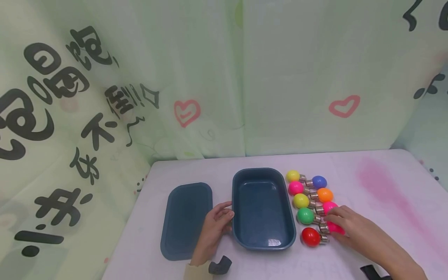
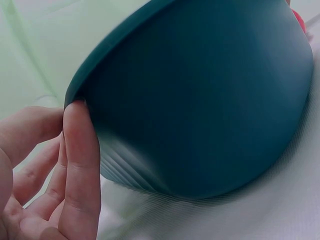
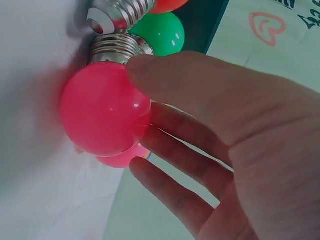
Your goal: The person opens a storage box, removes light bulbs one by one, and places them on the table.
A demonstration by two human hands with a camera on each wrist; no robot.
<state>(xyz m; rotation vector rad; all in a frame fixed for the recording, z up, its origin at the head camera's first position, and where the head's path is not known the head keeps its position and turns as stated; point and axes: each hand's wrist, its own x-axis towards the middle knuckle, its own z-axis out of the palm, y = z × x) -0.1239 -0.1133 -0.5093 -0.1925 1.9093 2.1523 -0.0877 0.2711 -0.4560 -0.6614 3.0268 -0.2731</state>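
A dark blue rectangular box (image 1: 263, 210) stands without its lid in the middle of the table. My left hand (image 1: 216, 229) holds its left side, one fingertip tucked under the rim in the left wrist view. To the right, light bulbs with silver screw bases lie in two rows. My right hand (image 1: 353, 229) grips the nearest pink bulb (image 3: 102, 110) of the right row. The thumb lies by its screw base, the other fingers on the far side. Close by are a red bulb (image 1: 310, 237), a green bulb (image 1: 305, 216) and another pink bulb (image 1: 328, 207).
A flat dark blue lid (image 1: 185, 221) lies left of the box. Farther back in the rows are an orange bulb (image 1: 325, 195), a blue bulb (image 1: 319, 182), a pink one and two yellow ones. A pale green printed curtain (image 1: 287, 77) hangs behind the white table (image 1: 385, 186).
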